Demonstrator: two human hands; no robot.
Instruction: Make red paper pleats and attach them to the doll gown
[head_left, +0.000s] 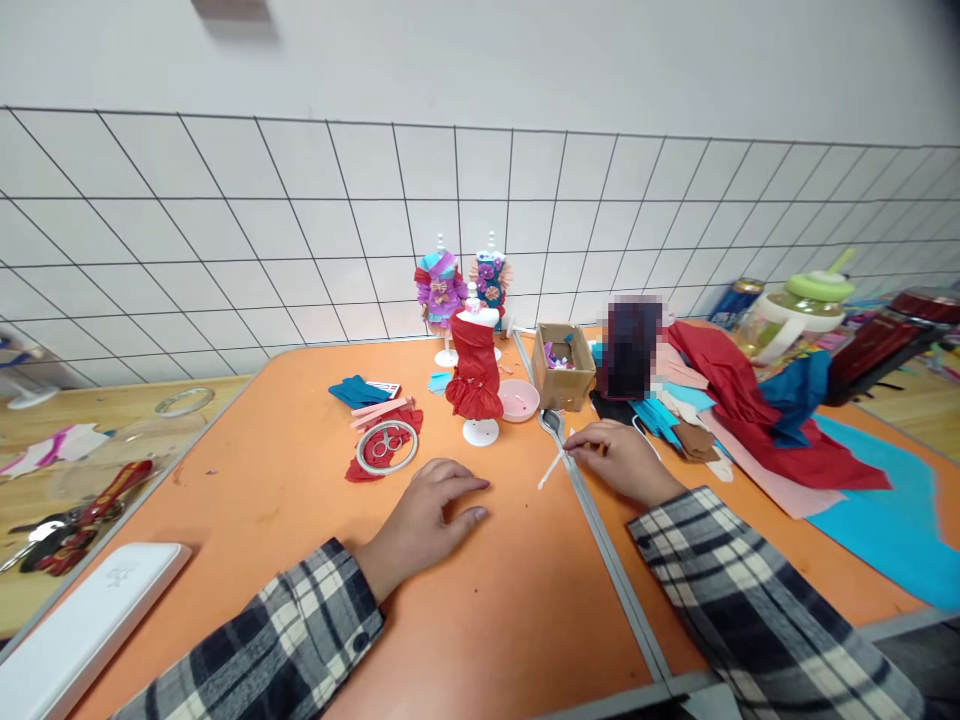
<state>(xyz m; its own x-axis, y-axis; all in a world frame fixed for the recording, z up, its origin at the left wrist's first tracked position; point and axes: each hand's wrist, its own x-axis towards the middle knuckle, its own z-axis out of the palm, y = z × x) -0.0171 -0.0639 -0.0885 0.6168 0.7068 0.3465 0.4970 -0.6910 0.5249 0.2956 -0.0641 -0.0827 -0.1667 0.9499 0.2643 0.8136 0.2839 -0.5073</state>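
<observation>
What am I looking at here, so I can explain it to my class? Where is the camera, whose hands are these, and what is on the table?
There is no machine: one person works with bare hands. The camera sits on their head and looks forward and down, so both checked sleeves are their own. The left hand rests flat on the orange table, holding nothing. The right hand pinches a thin white stick. Beyond the hands stands a small dress form in a red dress, with two more dressed forms behind it by the tiled wall. Beside it are a pink bowl and a cardboard box; to its left a ring lies on red cloth. Red, blue and pink cloth pieces are piled on the right.
</observation>
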